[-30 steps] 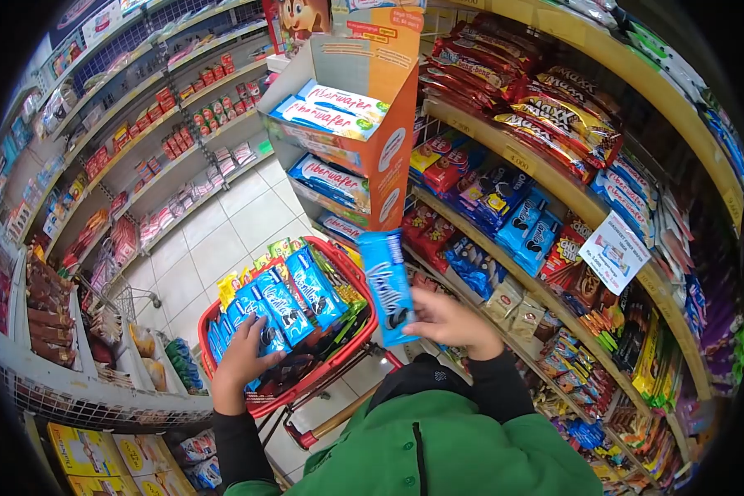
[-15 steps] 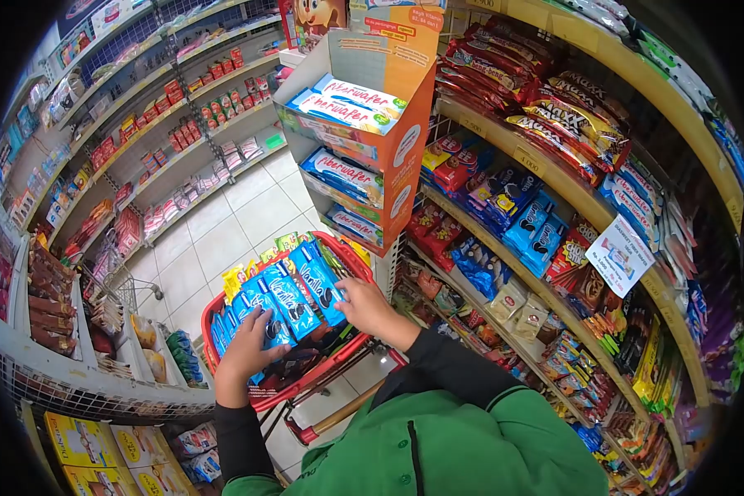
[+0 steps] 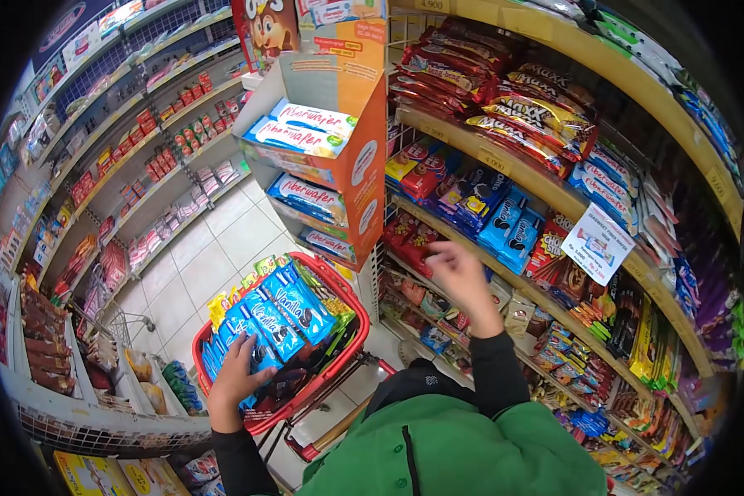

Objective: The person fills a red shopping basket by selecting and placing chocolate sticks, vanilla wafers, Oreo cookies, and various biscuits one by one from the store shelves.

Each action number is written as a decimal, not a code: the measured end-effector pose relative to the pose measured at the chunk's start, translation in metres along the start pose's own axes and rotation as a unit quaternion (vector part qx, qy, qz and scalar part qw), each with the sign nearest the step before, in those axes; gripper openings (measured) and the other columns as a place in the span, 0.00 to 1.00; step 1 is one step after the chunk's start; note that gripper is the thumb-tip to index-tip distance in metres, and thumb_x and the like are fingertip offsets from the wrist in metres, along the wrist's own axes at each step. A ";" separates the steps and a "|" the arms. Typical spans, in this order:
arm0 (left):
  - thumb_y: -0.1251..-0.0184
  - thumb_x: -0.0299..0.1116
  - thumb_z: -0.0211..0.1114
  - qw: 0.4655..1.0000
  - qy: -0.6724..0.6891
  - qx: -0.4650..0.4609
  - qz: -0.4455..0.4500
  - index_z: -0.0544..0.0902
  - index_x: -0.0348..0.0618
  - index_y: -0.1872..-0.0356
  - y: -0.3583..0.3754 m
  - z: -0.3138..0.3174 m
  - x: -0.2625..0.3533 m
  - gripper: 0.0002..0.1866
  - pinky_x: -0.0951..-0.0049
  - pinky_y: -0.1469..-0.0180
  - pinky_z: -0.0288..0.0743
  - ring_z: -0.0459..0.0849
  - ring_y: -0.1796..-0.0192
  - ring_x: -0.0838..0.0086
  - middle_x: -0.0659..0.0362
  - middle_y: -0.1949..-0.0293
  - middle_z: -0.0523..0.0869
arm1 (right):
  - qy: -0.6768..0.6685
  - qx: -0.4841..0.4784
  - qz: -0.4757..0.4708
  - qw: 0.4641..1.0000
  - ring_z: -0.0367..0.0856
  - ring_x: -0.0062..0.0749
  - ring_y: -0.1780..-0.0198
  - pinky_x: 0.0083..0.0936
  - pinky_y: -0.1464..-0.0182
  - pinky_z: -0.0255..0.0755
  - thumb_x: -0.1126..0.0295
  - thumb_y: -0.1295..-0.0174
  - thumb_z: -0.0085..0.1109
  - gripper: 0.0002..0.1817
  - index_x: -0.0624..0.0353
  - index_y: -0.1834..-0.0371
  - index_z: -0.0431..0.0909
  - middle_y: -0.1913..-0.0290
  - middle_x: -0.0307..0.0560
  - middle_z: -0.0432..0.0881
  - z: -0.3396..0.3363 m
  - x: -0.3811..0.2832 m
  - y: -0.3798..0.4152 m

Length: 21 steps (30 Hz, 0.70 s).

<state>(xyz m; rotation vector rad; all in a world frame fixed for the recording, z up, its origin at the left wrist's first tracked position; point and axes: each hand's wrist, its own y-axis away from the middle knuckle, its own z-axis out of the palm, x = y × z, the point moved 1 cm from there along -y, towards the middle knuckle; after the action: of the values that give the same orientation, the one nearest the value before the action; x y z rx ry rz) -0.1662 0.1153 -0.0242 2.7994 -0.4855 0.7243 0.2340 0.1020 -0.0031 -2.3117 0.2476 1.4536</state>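
Observation:
My left hand (image 3: 240, 376) lies with fingers spread over light-blue packs of vanilla sandwich cookies (image 3: 298, 302) in a red shopping basket (image 3: 361, 322). The packs stand in a row, printed with dark cookies, and smaller yellow and green packets (image 3: 264, 266) sit behind them. Away from the basket, my right hand (image 3: 461, 277) is raised in front of the snack shelf, fingers loosely bent and apart, nothing visible in it. Closest to it are red packets (image 3: 407, 240) and more light-blue vanilla cookie packs (image 3: 512, 231) on the shelf.
A cardboard display (image 3: 364, 140) of wafer packs stands just beyond the basket. Shelves on the right hold chocolate bars (image 3: 537, 120) and a hanging price sign (image 3: 599, 245). A wire-fronted bin (image 3: 99, 422) borders the left side, with tiled floor (image 3: 215, 236) between.
My right hand has left the packs in the basket and moved right to the shelf. My left hand stays on the packs. The view has shifted right.

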 end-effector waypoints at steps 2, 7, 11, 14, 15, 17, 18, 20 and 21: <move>0.58 0.44 0.69 1.000 -0.003 -0.002 -0.004 0.63 0.39 0.43 0.000 -0.001 0.001 0.39 0.64 0.40 0.58 0.60 0.39 0.53 0.44 0.40 0.59 | -0.034 0.145 0.005 0.989 0.76 0.22 0.71 0.19 0.69 0.70 0.72 0.50 0.56 0.14 0.63 0.59 0.72 0.71 0.44 0.79 -0.030 0.024 -0.010; 0.58 0.44 0.69 1.000 -0.007 0.003 0.002 0.63 0.38 0.43 0.001 0.000 0.003 0.39 0.64 0.40 0.58 0.61 0.39 0.52 0.42 0.41 0.60 | -0.068 0.370 0.027 0.926 0.75 0.25 0.73 0.20 0.72 0.71 0.76 0.51 0.55 0.19 0.65 0.54 0.67 0.68 0.49 0.77 -0.078 0.082 -0.039; 0.59 0.44 0.69 1.000 -0.013 0.009 0.005 0.63 0.38 0.43 0.002 -0.001 0.004 0.40 0.64 0.40 0.58 0.61 0.39 0.52 0.42 0.41 0.60 | -0.191 0.341 0.117 0.913 0.74 0.23 0.72 0.16 0.75 0.68 0.75 0.51 0.55 0.25 0.66 0.49 0.59 0.71 0.46 0.76 -0.092 0.102 -0.050; 0.59 0.44 0.70 1.000 -0.015 0.007 -0.003 0.63 0.38 0.43 0.002 0.001 0.004 0.40 0.64 0.40 0.58 0.61 0.39 0.52 0.42 0.41 0.60 | -0.134 0.317 0.166 0.924 0.74 0.23 0.72 0.16 0.77 0.68 0.74 0.51 0.56 0.26 0.66 0.49 0.58 0.71 0.46 0.75 -0.095 0.087 -0.050; 0.59 0.43 0.70 1.000 -0.017 0.008 -0.001 0.63 0.38 0.43 0.002 0.001 0.004 0.40 0.65 0.40 0.58 0.61 0.39 0.52 0.42 0.41 0.60 | -0.097 0.311 0.181 0.928 0.73 0.23 0.73 0.16 0.78 0.67 0.73 0.52 0.57 0.26 0.66 0.49 0.59 0.71 0.46 0.75 -0.095 0.083 -0.052; 0.59 0.43 0.70 1.000 -0.019 0.009 -0.001 0.63 0.38 0.43 0.002 0.001 0.005 0.40 0.65 0.40 0.58 0.61 0.39 0.52 0.42 0.41 0.60 | -0.085 0.299 0.194 0.930 0.73 0.23 0.73 0.16 0.78 0.66 0.72 0.54 0.58 0.27 0.66 0.50 0.61 0.70 0.46 0.75 -0.095 0.080 -0.056; 0.59 0.43 0.70 1.000 -0.020 0.009 -0.001 0.63 0.38 0.43 0.002 0.001 0.006 0.40 0.65 0.40 0.58 0.61 0.39 0.52 0.42 0.41 0.60 | -0.078 0.294 0.201 0.931 0.73 0.23 0.74 0.16 0.79 0.66 0.72 0.54 0.59 0.27 0.66 0.50 0.62 0.69 0.46 0.75 -0.094 0.079 -0.057; 0.59 0.43 0.70 1.000 -0.018 0.009 -0.003 0.63 0.38 0.43 0.001 0.001 0.006 0.40 0.65 0.40 0.58 0.61 0.39 0.52 0.42 0.41 0.60 | -0.081 0.315 0.188 0.927 0.72 0.24 0.74 0.17 0.79 0.65 0.72 0.56 0.60 0.27 0.67 0.51 0.63 0.69 0.46 0.75 -0.091 0.083 -0.060; 0.59 0.43 0.70 1.000 -0.017 0.010 -0.004 0.63 0.38 0.43 0.001 0.002 0.005 0.40 0.65 0.40 0.58 0.61 0.39 0.52 0.42 0.40 0.60 | -0.083 0.325 0.181 0.924 0.72 0.24 0.74 0.18 0.79 0.65 0.72 0.57 0.60 0.27 0.67 0.51 0.64 0.69 0.46 0.75 -0.090 0.087 -0.063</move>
<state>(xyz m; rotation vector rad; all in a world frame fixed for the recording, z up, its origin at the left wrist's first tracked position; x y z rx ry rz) -0.1615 0.1124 -0.0229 2.8334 -0.4760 0.6857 0.3686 0.1261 -0.0316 -1.6456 0.9866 1.4292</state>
